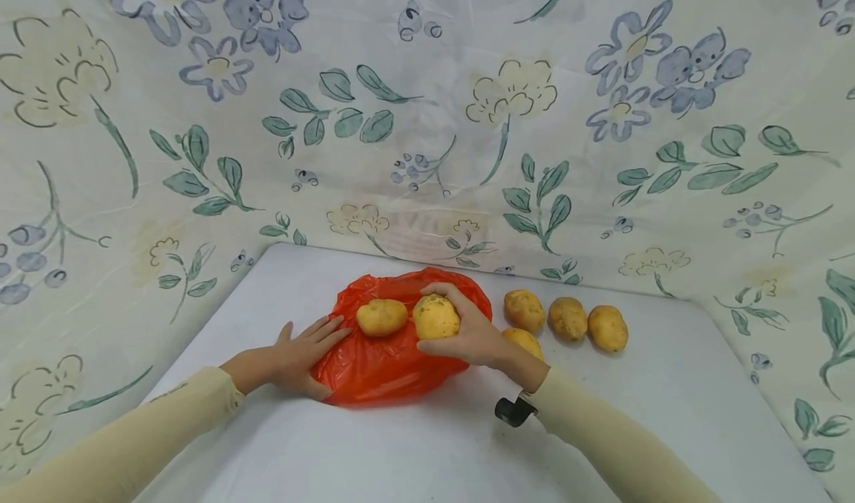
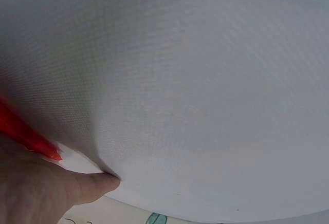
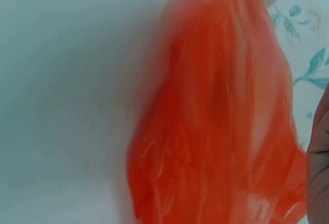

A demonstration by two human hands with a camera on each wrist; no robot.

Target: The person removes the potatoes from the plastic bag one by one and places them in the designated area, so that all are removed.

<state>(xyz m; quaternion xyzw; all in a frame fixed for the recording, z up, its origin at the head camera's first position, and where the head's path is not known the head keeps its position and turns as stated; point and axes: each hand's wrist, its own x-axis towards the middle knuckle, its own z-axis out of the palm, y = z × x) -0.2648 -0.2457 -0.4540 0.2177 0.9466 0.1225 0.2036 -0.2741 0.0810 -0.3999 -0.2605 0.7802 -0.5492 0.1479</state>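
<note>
The right hand is curled around a potato above the red plastic bag on the table. It looks firm, fairly heavy and best cupped round its middle. The left hand lies flat, pinning the flimsy bag's edge.

Our left grip lies flat with the palm down, fingers straight and spread toward the right, thumb out to the side. Our right grip sits just to its right, raised a little higher, fingers and thumb curled round a load. Both sleeved forearms angle inward from the lower corners.
</note>
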